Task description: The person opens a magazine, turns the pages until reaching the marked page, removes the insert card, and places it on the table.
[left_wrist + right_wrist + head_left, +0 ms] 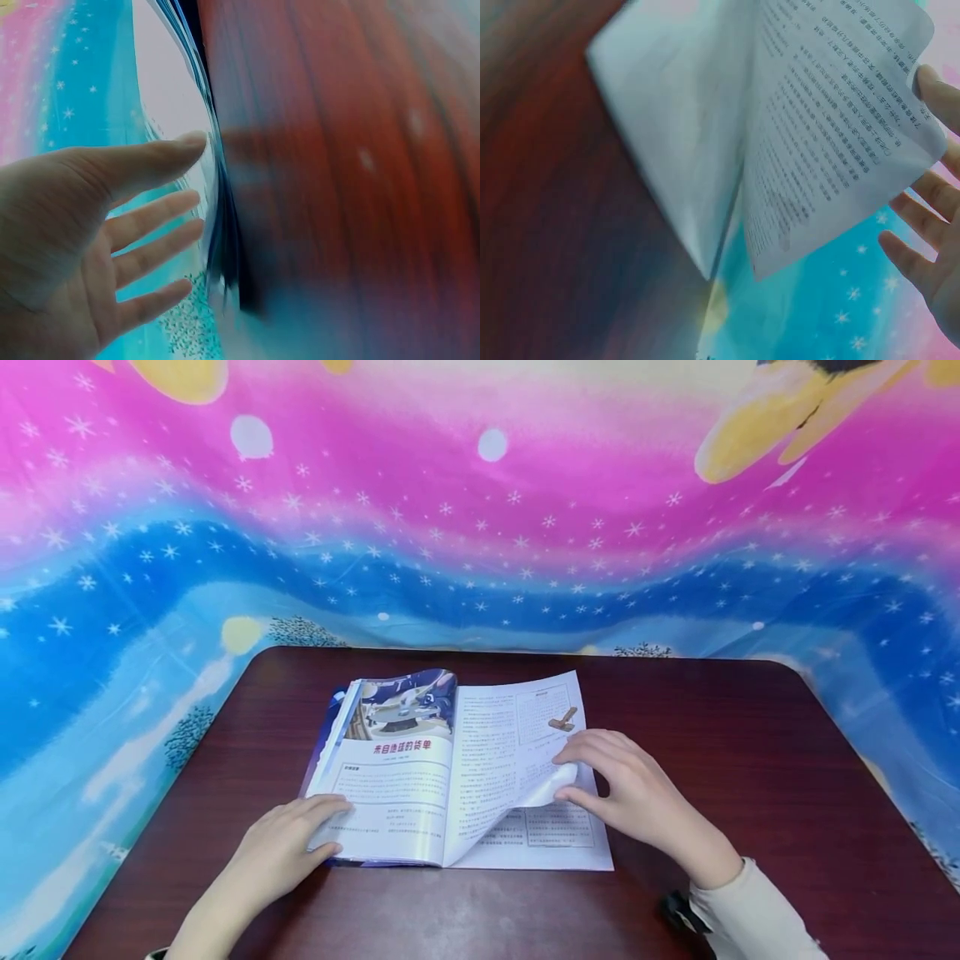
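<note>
An open magazine (pixel 408 822) lies on the table with printed text on both sides. Its left page carries a colour picture (pixel 405 706) above a red title. My left hand (pixel 281 852) rests at the lower left edge of that page; the left wrist view shows its thumb (pixel 169 156) against the pages and the other fingers extended. On the other side, my right hand (pixel 637 785) pinches the outer edge of a page (pixel 487 752) between thumb and fingers. That page's lower corner is lifted and curls back, and part of the page beneath (pixel 558 847) shows.
The dark reddish-brown wooden table (pixel 750 760) has rounded far corners. Behind it hangs a pink and blue cloth (pixel 450 543) printed with snowflakes. A small black object (pixel 684 912) shows by the right sleeve (pixel 757 914).
</note>
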`<action>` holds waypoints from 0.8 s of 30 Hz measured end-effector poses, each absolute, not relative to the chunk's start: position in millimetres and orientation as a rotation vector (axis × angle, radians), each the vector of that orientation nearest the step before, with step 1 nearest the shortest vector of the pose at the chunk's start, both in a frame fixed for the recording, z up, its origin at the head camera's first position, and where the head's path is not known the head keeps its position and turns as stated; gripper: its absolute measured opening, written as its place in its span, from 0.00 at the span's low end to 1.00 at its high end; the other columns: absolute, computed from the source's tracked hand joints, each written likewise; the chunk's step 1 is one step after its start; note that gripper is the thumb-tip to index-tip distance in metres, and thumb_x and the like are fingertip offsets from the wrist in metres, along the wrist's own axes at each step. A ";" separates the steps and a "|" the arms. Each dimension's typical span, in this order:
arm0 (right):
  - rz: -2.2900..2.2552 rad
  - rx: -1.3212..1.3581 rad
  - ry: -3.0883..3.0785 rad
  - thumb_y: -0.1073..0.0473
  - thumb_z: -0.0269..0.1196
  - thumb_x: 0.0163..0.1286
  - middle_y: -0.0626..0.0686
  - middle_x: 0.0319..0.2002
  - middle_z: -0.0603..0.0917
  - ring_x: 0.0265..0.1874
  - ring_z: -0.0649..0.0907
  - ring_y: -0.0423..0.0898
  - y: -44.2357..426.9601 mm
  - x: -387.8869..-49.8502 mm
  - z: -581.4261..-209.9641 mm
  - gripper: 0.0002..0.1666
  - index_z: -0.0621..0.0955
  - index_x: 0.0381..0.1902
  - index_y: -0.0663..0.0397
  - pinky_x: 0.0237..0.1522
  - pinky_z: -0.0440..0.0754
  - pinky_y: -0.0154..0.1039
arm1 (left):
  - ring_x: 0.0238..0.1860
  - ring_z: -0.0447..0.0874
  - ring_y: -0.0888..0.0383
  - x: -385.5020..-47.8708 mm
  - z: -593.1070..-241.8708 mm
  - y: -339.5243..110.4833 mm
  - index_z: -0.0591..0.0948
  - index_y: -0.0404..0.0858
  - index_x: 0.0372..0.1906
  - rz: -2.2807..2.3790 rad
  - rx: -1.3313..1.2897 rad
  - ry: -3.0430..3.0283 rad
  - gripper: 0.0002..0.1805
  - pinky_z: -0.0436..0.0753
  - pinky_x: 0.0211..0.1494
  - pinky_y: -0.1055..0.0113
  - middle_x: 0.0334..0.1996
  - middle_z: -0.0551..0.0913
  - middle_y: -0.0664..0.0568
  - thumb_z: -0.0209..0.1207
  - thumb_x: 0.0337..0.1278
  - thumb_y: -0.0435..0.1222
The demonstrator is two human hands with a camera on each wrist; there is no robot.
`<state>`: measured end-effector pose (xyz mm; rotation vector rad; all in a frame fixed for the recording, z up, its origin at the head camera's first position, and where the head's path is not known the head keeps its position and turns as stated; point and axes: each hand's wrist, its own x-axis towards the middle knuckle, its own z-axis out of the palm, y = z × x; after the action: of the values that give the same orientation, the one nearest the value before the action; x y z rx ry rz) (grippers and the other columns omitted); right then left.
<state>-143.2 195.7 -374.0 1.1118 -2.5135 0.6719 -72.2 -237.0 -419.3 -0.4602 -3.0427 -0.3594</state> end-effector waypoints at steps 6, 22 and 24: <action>0.750 1.118 -2.481 0.48 0.76 0.55 0.41 0.47 0.83 0.55 0.77 0.43 179.8 -145.1 -361.8 0.23 0.83 0.48 0.45 0.61 0.70 0.42 | 0.54 0.82 0.51 -79.6 -410.9 -213.6 0.84 0.46 0.54 -0.455 -0.537 -2.934 0.21 0.79 0.56 0.48 0.52 0.84 0.54 0.72 0.53 0.41; 0.738 1.150 -2.389 0.48 0.76 0.56 0.43 0.45 0.83 0.53 0.78 0.45 150.0 -141.7 -340.8 0.21 0.84 0.46 0.47 0.60 0.72 0.42 | 0.57 0.80 0.55 -89.9 -362.6 -116.2 0.75 0.43 0.65 -0.601 -1.037 -2.378 0.33 0.79 0.58 0.58 0.64 0.76 0.53 0.70 0.55 0.45; 0.735 1.157 -2.361 0.50 0.77 0.55 0.43 0.44 0.83 0.52 0.79 0.46 147.0 -140.9 -340.5 0.21 0.84 0.45 0.48 0.60 0.73 0.44 | 0.56 0.80 0.55 -91.2 -361.5 -108.7 0.75 0.42 0.65 -0.601 -1.061 -2.349 0.33 0.79 0.58 0.59 0.64 0.76 0.53 0.70 0.55 0.45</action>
<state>-140.9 147.0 -340.5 1.1569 -2.3605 0.7354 -91.2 -108.7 -361.5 -1.0611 -2.3490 -0.6007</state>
